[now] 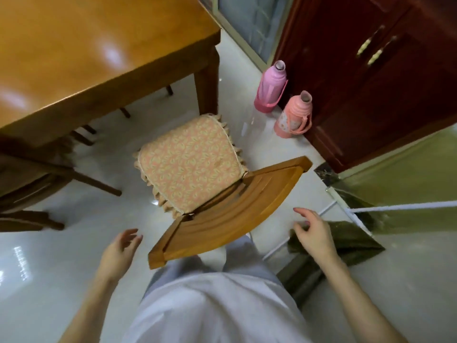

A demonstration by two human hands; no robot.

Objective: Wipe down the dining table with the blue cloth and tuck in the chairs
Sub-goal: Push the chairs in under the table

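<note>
Hovering either side of cushioned chair [222,214] backrest, frame centre: left hand [118,248] & right hand [314,233], both loosely spread, holding nothing

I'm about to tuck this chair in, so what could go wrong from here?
The chair sits askew with its cushion corner close to the table leg; pushed straight, it may hit it. Two pink thermos flasks stand on the floor just to its right; a swing could topple them.
</note>
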